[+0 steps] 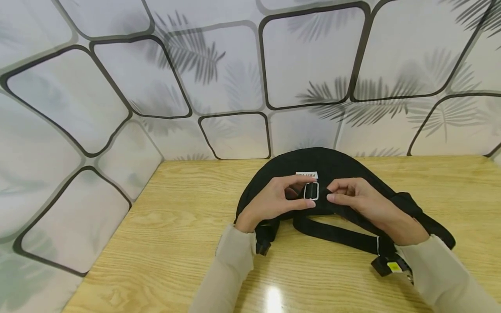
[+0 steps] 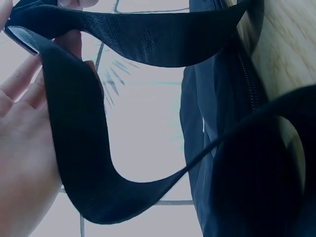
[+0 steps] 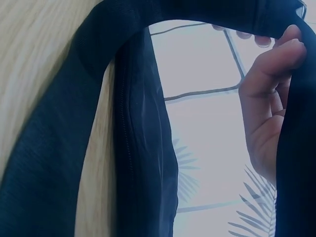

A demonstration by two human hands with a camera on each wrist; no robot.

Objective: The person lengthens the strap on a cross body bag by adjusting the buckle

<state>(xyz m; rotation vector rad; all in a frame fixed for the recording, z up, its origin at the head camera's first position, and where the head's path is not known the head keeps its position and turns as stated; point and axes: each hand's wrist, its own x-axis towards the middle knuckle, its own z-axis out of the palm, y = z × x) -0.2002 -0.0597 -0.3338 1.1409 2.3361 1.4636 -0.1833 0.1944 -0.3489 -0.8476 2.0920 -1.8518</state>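
A black waist bag (image 1: pixel 321 161) with a small white label (image 1: pixel 307 174) lies on the wooden table. Above its front, my left hand (image 1: pixel 266 198) holds a silver slide buckle (image 1: pixel 311 191) between thumb and fingers, with black webbing through it. My right hand (image 1: pixel 364 200) pinches the black strap (image 1: pixel 336 234) just right of the buckle. In the left wrist view the strap (image 2: pixel 79 138) hangs in a loop from the buckle, beside the bag's zipped side (image 2: pixel 202 98). The right wrist view shows the right hand's (image 3: pixel 266 98) fingers curled at the strap.
A black plastic clip (image 1: pixel 263 247) hangs by the left forearm. Another black clip (image 1: pixel 380 266) with a yellow sticker (image 1: pixel 394 267) lies by the right sleeve. Patterned panels (image 1: pixel 235 134) stand behind and left of the table (image 1: pixel 176 243).
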